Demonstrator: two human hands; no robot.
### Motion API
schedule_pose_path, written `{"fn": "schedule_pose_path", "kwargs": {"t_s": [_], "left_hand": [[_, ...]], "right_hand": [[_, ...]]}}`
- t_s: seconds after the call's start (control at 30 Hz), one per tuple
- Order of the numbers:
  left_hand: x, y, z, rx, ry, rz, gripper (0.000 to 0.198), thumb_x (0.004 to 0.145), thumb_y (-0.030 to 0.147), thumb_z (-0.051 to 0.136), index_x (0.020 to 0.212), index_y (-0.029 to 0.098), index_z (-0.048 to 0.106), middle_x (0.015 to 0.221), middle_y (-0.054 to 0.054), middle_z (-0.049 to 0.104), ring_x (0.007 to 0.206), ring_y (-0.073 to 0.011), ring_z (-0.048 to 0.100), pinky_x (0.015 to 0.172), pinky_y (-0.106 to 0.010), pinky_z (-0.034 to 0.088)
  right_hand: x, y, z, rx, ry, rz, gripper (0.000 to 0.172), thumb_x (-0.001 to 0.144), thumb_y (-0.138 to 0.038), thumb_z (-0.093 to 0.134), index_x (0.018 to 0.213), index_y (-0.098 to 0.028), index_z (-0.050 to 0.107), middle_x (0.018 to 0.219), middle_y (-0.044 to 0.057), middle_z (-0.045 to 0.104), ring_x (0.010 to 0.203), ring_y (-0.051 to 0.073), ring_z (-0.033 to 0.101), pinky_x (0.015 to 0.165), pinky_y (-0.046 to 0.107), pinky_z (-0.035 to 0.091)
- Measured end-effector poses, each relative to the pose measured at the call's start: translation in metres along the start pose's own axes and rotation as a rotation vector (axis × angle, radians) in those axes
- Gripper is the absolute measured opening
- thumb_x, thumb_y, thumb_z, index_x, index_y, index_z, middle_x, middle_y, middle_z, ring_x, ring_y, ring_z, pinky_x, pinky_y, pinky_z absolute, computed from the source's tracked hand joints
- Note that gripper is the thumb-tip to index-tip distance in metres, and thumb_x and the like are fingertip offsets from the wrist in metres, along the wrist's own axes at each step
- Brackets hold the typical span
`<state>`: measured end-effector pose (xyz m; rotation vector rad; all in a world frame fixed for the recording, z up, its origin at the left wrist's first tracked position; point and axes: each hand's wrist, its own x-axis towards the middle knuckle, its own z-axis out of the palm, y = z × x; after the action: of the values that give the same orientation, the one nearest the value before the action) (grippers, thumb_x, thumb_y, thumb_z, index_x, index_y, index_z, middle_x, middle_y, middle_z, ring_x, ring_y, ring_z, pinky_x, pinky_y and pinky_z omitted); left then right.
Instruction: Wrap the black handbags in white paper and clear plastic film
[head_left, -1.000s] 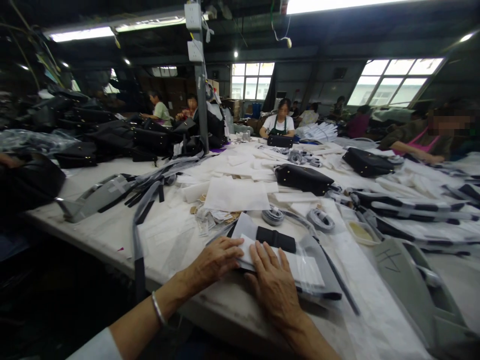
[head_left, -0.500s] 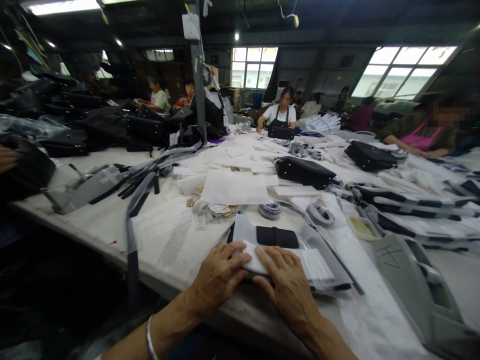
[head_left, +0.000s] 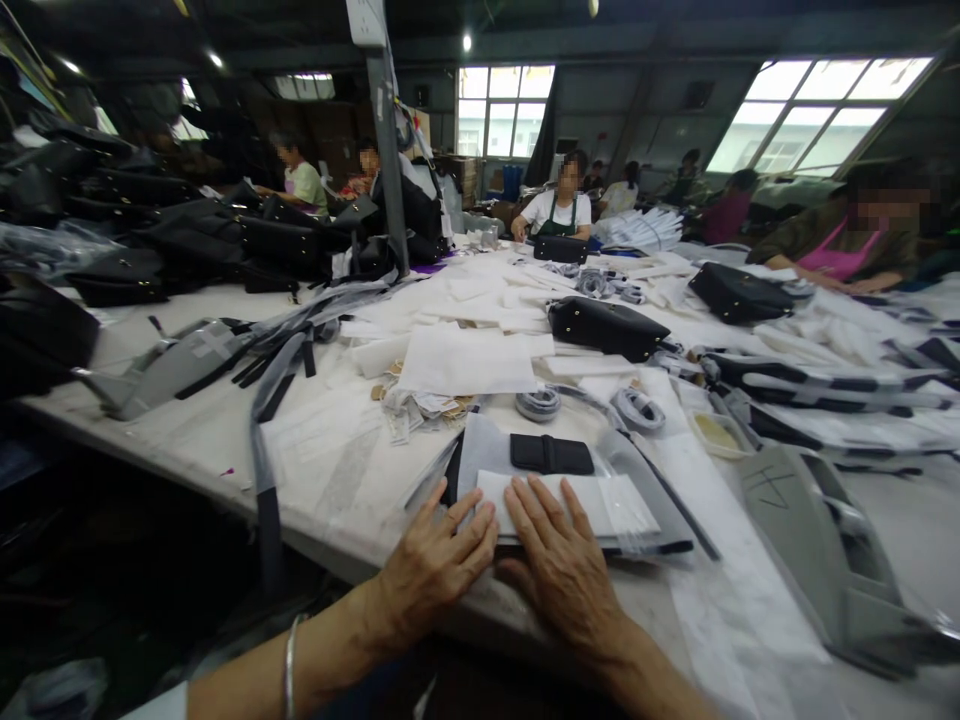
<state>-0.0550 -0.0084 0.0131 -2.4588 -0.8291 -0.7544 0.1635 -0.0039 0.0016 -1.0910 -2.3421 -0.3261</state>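
Both my hands rest near the table's front edge. My left hand (head_left: 442, 545) lies with spread fingers on the left end of a white folded sheet (head_left: 611, 505) that looks partly covered in clear plastic. My right hand (head_left: 555, 545) presses flat on the middle of the same sheet, fingers stretched forward. Beneath it is a flat bag piece (head_left: 480, 440) with a grey-white covering and black edges. Just beyond my fingertips a small black strap-like piece with a band across its middle (head_left: 551, 454) lies on that covering. Neither hand grips anything.
Past the bag piece lie coiled grey straps (head_left: 538, 403), small tags (head_left: 427, 410) and white sheets (head_left: 469, 360). A grey tape dispenser (head_left: 817, 540) stands right, another (head_left: 176, 365) left. Black bags (head_left: 607, 325) lie farther back. Co-workers sit around the table; a post (head_left: 388, 150) rises behind.
My fingers have flattened and spread; the white sheet now lies flatter under them, its left part uncovered. The view has tilted slightly downward.
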Motion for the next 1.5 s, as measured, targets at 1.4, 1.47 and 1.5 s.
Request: {"fn": "schedule_pose_path", "kwargs": {"t_s": [1.4,1.47,1.5], "left_hand": [[0.069,-0.051,0.024,0.130,0.246,0.174,0.027,0.097,0.008,0.037,0.108,0.014,0.061,0.097,-0.009,0.069,0.088,-0.0205,0.066,0.085,-0.036,0.051],[0.064,-0.049,0.024,0.129,0.253,0.138,0.029,0.097,0.007,0.036,0.110,0.014,0.061,0.095,-0.008,0.070,0.086,-0.0196,0.067,0.085,-0.034,0.051],[0.062,-0.048,0.024,0.126,0.248,0.108,0.030,0.096,0.006,0.037,0.113,0.015,0.060,0.096,-0.007,0.070,0.086,-0.0192,0.068,0.085,-0.034,0.051]], "right_hand": [[0.056,0.024,-0.012,-0.206,0.028,0.090,0.035,0.095,-0.023,0.056,0.127,-0.013,0.048,0.114,0.012,0.066,0.107,0.027,0.058,0.095,0.045,0.044],[0.056,0.022,-0.007,-0.209,0.022,0.076,0.027,0.097,-0.017,0.050,0.124,-0.012,0.050,0.107,0.010,0.067,0.099,0.025,0.060,0.091,0.043,0.047],[0.058,0.021,-0.007,-0.186,0.001,0.066,0.025,0.097,-0.016,0.049,0.122,-0.011,0.051,0.104,0.009,0.067,0.094,0.024,0.061,0.088,0.041,0.048]]}}
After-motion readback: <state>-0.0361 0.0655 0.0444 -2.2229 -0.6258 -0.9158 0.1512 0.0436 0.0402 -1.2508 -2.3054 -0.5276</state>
